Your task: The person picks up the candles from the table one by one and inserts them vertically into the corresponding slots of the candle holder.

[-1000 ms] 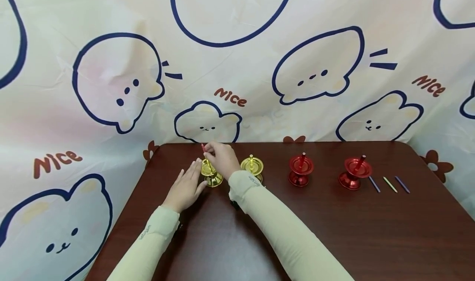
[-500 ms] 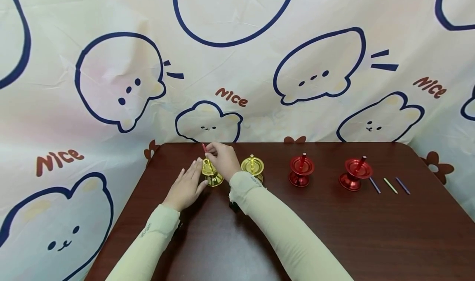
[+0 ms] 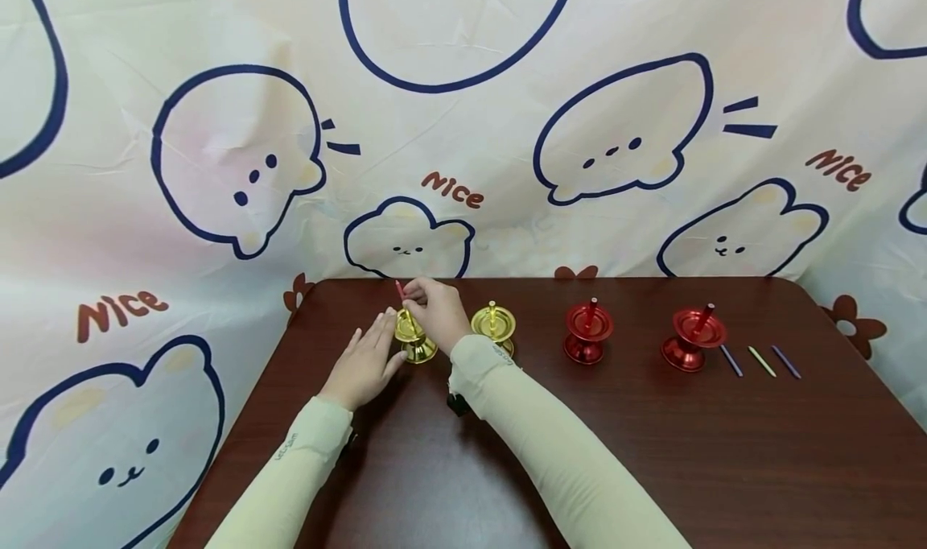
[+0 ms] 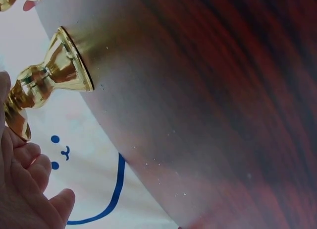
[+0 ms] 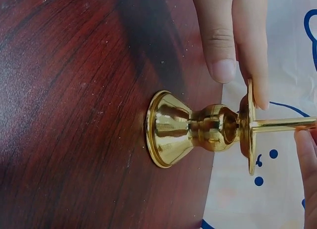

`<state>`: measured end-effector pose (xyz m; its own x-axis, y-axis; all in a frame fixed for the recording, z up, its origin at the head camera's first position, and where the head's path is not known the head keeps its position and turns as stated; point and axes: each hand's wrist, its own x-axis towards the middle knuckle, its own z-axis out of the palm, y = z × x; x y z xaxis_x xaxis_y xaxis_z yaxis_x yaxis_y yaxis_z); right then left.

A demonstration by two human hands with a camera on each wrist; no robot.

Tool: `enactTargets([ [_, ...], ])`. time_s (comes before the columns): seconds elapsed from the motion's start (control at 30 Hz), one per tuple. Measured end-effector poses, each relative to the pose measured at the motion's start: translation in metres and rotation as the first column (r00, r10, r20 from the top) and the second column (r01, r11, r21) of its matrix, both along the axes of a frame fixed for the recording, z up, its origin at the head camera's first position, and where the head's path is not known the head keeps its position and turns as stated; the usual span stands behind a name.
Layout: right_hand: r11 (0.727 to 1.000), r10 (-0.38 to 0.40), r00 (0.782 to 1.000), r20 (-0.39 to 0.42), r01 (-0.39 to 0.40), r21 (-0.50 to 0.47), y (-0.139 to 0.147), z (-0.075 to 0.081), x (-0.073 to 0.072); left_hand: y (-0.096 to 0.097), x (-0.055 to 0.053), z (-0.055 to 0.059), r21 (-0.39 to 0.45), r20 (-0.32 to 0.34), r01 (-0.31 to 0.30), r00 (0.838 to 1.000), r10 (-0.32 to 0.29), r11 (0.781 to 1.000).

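A gold candle holder (image 3: 416, 352) with a thin central tube stands upright at the table's back left. My right hand (image 3: 438, 311) pinches a thin red candle (image 3: 400, 289) right at the top of that tube (image 5: 282, 124), the candle's tip showing above the fingertips. With fingers stretched out, my left hand (image 3: 364, 361) touches the holder's dish (image 5: 251, 154) from the left side. In the left wrist view, its fingers (image 4: 37, 172) lie along the dish rim, beneath which the stem and flared base (image 4: 69, 65) show. The candle's lower end is hidden.
Just right of my right hand stands a second gold holder (image 3: 493, 324), partly covered by the sleeve. Two red holders, one nearer (image 3: 588, 332) and one farther right (image 3: 693, 338), follow along the brown table (image 3: 615, 452). Thin blue, yellow-green (image 3: 762, 362) and purple candles lie beyond them.
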<state>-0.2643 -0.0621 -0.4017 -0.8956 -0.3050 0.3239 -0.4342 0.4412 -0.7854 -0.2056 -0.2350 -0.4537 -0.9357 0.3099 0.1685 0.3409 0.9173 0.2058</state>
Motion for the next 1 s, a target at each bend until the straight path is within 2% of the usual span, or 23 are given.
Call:
enactTargets([
  [0.4,0.998,0.022,1.000,0.015,-0.021,-0.063,0.007,0.007,0.005,0.001,0.000,0.003,-0.004,0.016,-0.007,1.000,0.007,1.000],
  [0.77,0.997,0.034,0.994,-0.105,-0.040,-0.058,0.029,0.010,0.020,0.000,-0.001,-0.001,0.005,0.037,-0.010,0.999,0.010,1.000],
  [1.0,0.998,0.008,0.985,-0.174,-0.019,-0.059,0.043,0.007,0.030,0.001,-0.001,0.000,-0.010,0.027,-0.016,1.000,0.016,1.000],
])
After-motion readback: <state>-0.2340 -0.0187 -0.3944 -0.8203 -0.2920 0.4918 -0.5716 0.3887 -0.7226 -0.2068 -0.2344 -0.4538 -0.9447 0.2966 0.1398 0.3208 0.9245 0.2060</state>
